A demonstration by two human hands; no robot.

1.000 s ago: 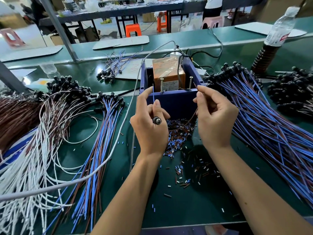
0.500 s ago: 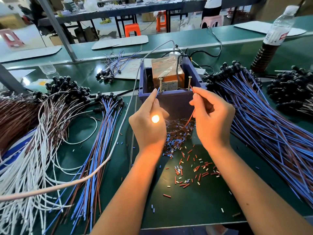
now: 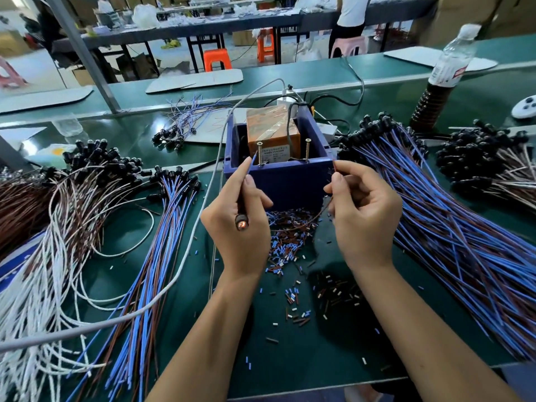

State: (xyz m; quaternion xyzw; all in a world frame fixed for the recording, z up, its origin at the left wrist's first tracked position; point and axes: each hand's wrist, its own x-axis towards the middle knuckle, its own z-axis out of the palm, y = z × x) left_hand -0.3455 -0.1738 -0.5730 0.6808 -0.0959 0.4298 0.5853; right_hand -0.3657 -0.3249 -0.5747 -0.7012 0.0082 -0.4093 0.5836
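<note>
Fingers of my left hand (image 3: 235,242) curl round a small lamp (image 3: 241,224), its blue wire (image 3: 253,161) just beside a screw (image 3: 259,152). My right hand (image 3: 364,216) pinches the brown wire (image 3: 307,222) near the box (image 3: 290,184).

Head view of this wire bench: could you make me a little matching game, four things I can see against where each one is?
Things:
1. small lamp
2. brown wire
3. plastic bottle
4. orange stool

Places:
a. upright at the far right of the bench
b. on the floor beyond the bench
c. gripped in the left hand, glowing faintly
d. pinched by the right hand

Pairs: 1-c, 2-d, 3-a, 4-b.
</note>
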